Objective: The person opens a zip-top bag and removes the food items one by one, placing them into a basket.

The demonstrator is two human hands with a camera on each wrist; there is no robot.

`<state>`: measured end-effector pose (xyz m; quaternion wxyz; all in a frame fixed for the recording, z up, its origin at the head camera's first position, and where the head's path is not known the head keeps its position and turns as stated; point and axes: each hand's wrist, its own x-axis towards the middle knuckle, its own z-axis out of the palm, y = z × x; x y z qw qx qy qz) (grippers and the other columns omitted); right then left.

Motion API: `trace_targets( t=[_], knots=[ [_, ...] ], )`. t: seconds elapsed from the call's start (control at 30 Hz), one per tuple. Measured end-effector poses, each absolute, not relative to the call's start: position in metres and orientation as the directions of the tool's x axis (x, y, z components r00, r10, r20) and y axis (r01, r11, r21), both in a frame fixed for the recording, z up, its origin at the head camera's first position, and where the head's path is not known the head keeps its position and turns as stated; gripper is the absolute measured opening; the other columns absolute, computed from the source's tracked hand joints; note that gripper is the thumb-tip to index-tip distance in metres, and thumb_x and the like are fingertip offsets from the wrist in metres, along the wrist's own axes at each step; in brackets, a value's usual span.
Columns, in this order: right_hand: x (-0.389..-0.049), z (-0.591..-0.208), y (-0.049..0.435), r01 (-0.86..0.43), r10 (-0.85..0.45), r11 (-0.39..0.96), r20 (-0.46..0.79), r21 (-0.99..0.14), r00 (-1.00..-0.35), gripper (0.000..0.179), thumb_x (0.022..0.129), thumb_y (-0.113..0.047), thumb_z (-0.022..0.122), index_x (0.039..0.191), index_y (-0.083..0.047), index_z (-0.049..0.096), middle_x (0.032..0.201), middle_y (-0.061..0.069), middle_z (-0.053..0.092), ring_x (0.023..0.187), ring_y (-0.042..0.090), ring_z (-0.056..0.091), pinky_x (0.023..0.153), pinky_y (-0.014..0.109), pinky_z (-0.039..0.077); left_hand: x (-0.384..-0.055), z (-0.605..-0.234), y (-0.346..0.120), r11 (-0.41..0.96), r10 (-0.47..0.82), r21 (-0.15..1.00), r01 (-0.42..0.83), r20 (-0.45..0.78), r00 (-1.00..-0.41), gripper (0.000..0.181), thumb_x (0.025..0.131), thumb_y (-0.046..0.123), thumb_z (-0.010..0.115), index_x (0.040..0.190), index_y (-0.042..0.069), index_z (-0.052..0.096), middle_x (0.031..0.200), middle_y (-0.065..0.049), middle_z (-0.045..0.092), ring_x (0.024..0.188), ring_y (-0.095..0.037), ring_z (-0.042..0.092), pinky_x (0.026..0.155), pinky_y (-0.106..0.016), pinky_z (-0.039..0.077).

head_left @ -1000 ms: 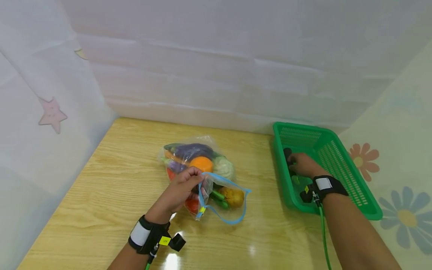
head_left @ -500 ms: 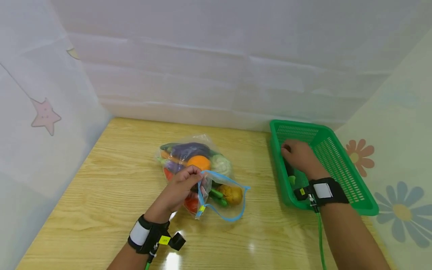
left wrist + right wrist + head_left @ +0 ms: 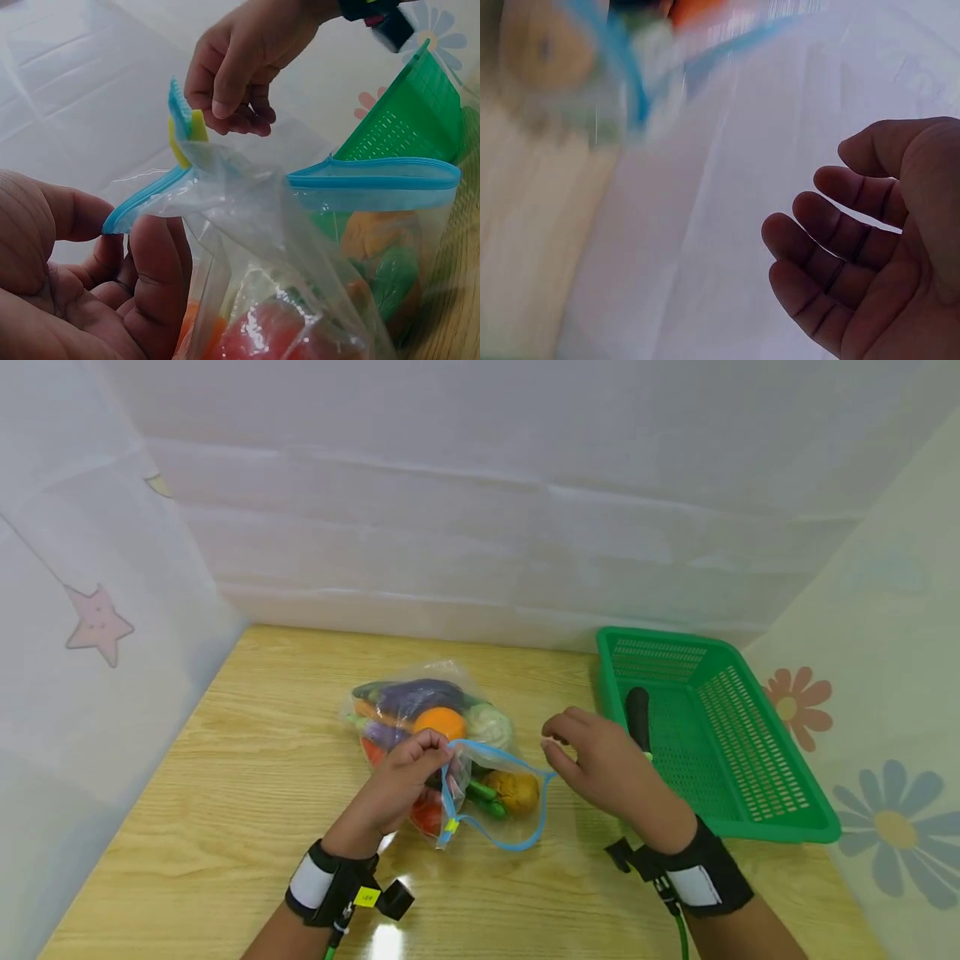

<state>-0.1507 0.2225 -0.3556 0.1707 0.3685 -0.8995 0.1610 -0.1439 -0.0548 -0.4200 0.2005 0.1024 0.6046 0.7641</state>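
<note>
A clear zip bag [image 3: 480,750] with a blue zip edge lies on the table, its mouth spread toward me. Inside show an orange [image 3: 440,723], a purple eggplant [image 3: 420,697], a pale green cabbage [image 3: 489,727], a brownish round fruit or vegetable [image 3: 514,792] and red and green pieces. My left hand [image 3: 405,777] pinches the blue zip edge between thumb and finger; the left wrist view shows the yellow slider [image 3: 187,139] beyond it. Just right of the bag's mouth hovers my right hand [image 3: 603,768]. Its fingers are loosely bent and hold nothing in the right wrist view [image 3: 870,240].
On the right stands a green slotted basket [image 3: 720,777] against the flower-printed side wall. A dark, long vegetable [image 3: 638,718] with a green end lies along its left side. White sheeting [image 3: 450,543] rises behind the wooden table [image 3: 225,793].
My right hand has come out of the basket and moved left to the bag, with nothing in it. The dark vegetable stays in the basket. My left hand keeps its hold on the zip edge.
</note>
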Motion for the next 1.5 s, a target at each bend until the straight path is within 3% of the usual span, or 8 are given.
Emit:
trace_targets(
  t=[0.2, 0.37, 0.43, 0.53, 0.9, 1.1, 1.33, 1.5],
  knots=[
    [-0.123, -0.385, 0.196, -0.756, -0.687, 0.601, 0.316, -0.259, -0.655, 0.007, 0.093, -0.009, 0.067, 0.099, -0.010, 0.068, 0.092, -0.003, 0.062, 0.076, 0.009, 0.056, 0.065, 0.027, 0.050, -0.144, -0.419, -0.051, -0.187, 0.436, 0.963, -0.192, -0.093, -0.895, 0.015, 0.107, 0.016, 0.043, 0.100, 0.003, 0.047, 0.094, -0.007, 0.057, 0.073, -0.015, 0.057, 0.058, -0.026, 0.050],
    [-0.123, -0.414, 0.186, -0.783, -0.740, 0.570, 0.259, -0.248, -0.620, 0.021, 0.090, 0.001, 0.066, 0.110, -0.005, 0.068, 0.113, 0.007, 0.062, 0.105, 0.020, 0.060, 0.086, 0.033, 0.053, -0.144, -0.419, -0.050, -0.176, 0.433, 0.965, -0.194, -0.101, -0.896, 0.017, 0.107, 0.019, 0.043, 0.100, 0.004, 0.047, 0.096, -0.008, 0.056, 0.074, -0.017, 0.055, 0.058, -0.026, 0.050],
    [-0.124, -0.425, 0.184, -0.768, -0.725, 0.598, 0.254, -0.229, -0.640, 0.028, 0.089, 0.005, 0.065, 0.115, -0.004, 0.067, 0.123, 0.011, 0.060, 0.119, 0.027, 0.055, 0.097, 0.039, 0.049, -0.145, -0.420, -0.048, -0.176, 0.435, 0.965, -0.194, -0.100, -0.895, 0.017, 0.107, 0.019, 0.044, 0.100, 0.003, 0.047, 0.096, -0.008, 0.056, 0.074, -0.017, 0.055, 0.058, -0.026, 0.051],
    [-0.124, -0.437, 0.183, -0.730, -0.681, 0.657, 0.266, -0.189, -0.682, 0.032, 0.088, 0.009, 0.064, 0.117, -0.006, 0.066, 0.124, 0.011, 0.059, 0.121, 0.030, 0.053, 0.102, 0.043, 0.044, -0.145, -0.422, -0.046, -0.182, 0.442, 0.962, -0.201, -0.102, -0.891, 0.017, 0.107, 0.018, 0.044, 0.100, 0.003, 0.047, 0.097, -0.009, 0.056, 0.073, -0.016, 0.054, 0.058, -0.025, 0.051],
    [-0.124, -0.449, 0.183, -0.648, -0.616, 0.761, 0.269, -0.044, -0.741, 0.053, 0.079, 0.000, 0.074, 0.130, -0.008, 0.059, 0.120, 0.013, 0.060, 0.105, 0.032, 0.056, 0.090, 0.044, 0.048, -0.144, -0.424, -0.042, -0.157, 0.440, 0.967, -0.201, -0.113, -0.891, 0.016, 0.107, 0.017, 0.044, 0.101, 0.003, 0.048, 0.098, -0.008, 0.057, 0.070, -0.016, 0.052, 0.059, -0.025, 0.052],
    [-0.125, -0.450, 0.183, -0.616, -0.597, 0.787, 0.220, -0.026, -0.772, 0.062, 0.075, -0.014, 0.083, 0.131, -0.010, 0.057, 0.122, 0.015, 0.058, 0.107, 0.034, 0.054, 0.090, 0.047, 0.047, -0.144, -0.424, -0.040, -0.144, 0.441, 0.968, -0.205, -0.122, -0.889, 0.014, 0.107, 0.014, 0.043, 0.099, 0.003, 0.049, 0.097, -0.008, 0.057, 0.074, -0.018, 0.052, 0.060, -0.027, 0.053],
    [-0.122, -0.446, 0.184, -0.606, -0.580, 0.794, 0.226, -0.059, -0.783, 0.065, 0.074, -0.023, 0.090, 0.129, -0.012, 0.056, 0.112, 0.015, 0.056, 0.093, 0.036, 0.061, 0.071, 0.047, 0.055, -0.144, -0.424, -0.039, -0.151, 0.442, 0.968, -0.199, -0.114, -0.890, 0.015, 0.106, 0.016, 0.045, 0.100, 0.003, 0.049, 0.097, -0.008, 0.057, 0.075, -0.016, 0.053, 0.060, -0.027, 0.053],
    [-0.119, -0.440, 0.188, -0.648, -0.629, 0.758, 0.185, -0.070, -0.755, 0.060, 0.077, -0.020, 0.087, 0.129, -0.013, 0.057, 0.120, 0.011, 0.058, 0.100, 0.033, 0.061, 0.078, 0.044, 0.055, -0.142, -0.429, -0.041, -0.159, 0.449, 0.962, -0.223, -0.131, -0.884, 0.016, 0.107, 0.016, 0.043, 0.101, 0.002, 0.047, 0.097, -0.008, 0.057, 0.070, -0.016, 0.052, 0.058, -0.025, 0.051]
  ],
)
